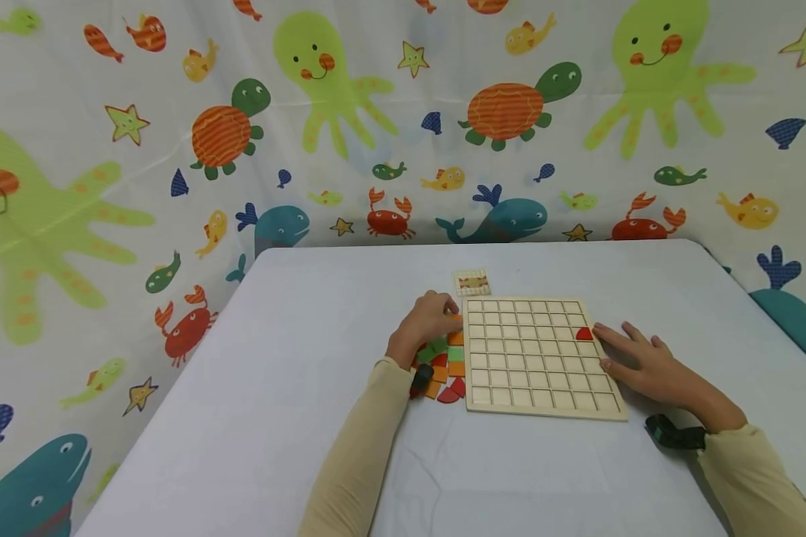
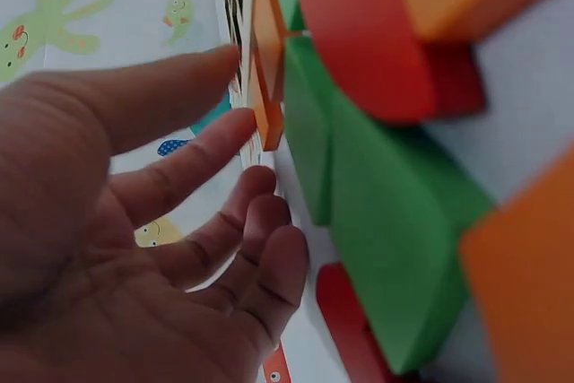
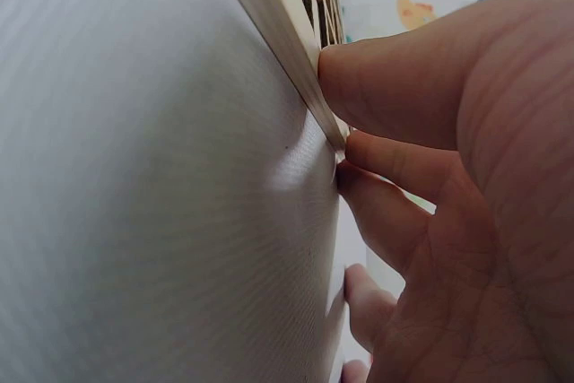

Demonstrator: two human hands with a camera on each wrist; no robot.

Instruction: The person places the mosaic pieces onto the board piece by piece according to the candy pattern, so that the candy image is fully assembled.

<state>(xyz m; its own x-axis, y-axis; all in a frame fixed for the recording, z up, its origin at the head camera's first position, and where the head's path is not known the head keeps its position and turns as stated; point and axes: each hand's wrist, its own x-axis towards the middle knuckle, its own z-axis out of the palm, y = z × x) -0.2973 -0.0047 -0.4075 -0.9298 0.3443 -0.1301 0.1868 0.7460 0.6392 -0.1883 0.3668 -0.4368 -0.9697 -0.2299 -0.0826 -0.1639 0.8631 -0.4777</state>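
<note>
A wooden grid board (image 1: 530, 358) lies flat, with one red piece (image 1: 584, 334) in a cell by its right edge. Loose red, green and orange pieces are heaped along its left side. Over the far end of that heap is my left hand (image 1: 425, 324), fingers bent and reaching down. In the left wrist view its thumb and index fingertip stand apart beside an orange piece (image 2: 266, 114); whether they touch it is hard to tell. My right hand (image 1: 654, 373) rests at the board's right edge, its thumb (image 3: 386, 78) and fingertips touching the rim.
A small card (image 1: 472, 283) with a patterned picture lies just beyond the board. A green piece (image 2: 386, 230) and a red piece (image 2: 368, 33) appear close up in the left wrist view. The white table (image 1: 309, 358) meets a sea-animal cloth (image 1: 403, 112) behind.
</note>
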